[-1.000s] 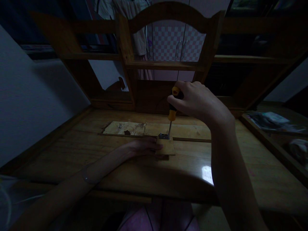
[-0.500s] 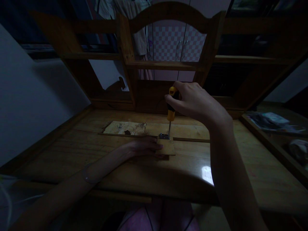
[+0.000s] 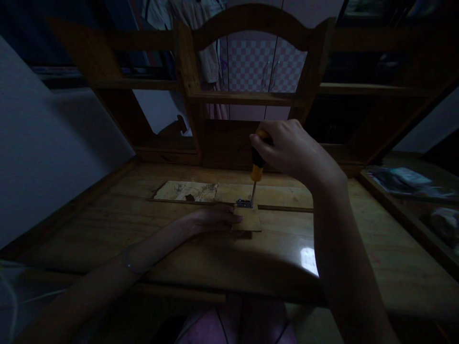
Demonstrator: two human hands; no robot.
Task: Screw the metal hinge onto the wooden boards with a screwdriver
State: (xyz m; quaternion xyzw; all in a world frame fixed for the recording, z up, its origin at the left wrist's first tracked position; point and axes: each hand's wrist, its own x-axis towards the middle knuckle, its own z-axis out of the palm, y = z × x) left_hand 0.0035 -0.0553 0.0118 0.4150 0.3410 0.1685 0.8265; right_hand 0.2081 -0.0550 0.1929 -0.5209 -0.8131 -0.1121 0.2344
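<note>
My right hand is closed round the yellow and black handle of a screwdriver. The shaft points down, slightly tilted, and its tip meets the right end of a small metal hinge. That hinge lies across the joint between a small square wooden board and a long wooden strip behind it. My left hand grips the small board by its left edge, thumb on top; the other fingers are partly hidden.
All this rests on a wooden desk. A rough, stained patch marks the strip's left part. A wooden shelf frame rises at the back. To the right, a side compartment holds plastic-wrapped items.
My right hand has turned on the screwdriver handle, its fingers now covering more of the top. The handle has tilted slightly right. My left hand, board and hinge have stayed put.
</note>
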